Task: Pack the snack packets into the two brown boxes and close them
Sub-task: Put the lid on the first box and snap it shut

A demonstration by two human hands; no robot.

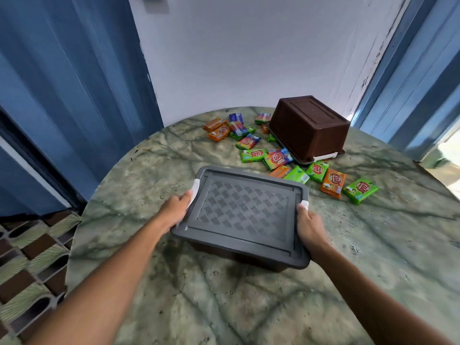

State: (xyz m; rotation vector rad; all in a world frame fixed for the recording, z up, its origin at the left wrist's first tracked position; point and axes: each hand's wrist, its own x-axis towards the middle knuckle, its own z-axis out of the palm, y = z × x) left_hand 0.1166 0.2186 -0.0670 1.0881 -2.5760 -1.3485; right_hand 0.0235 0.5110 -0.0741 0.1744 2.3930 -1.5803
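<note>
Green marble round table (174,282) fills the room. Both hands, left hand (175,210) and right hand (310,226), grip the grey-lidded brown plastic box (242,215) at six o'clock. Colourful snack packets (273,158) lie at twelve o'clock by the upside-down brown box (308,125). Pulling unevenly might tip it.

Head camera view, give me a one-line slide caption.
Both hands, left and right, grip the grey-lidded brown box on a marbled table; snack packets surround an upturned brown box.
</note>
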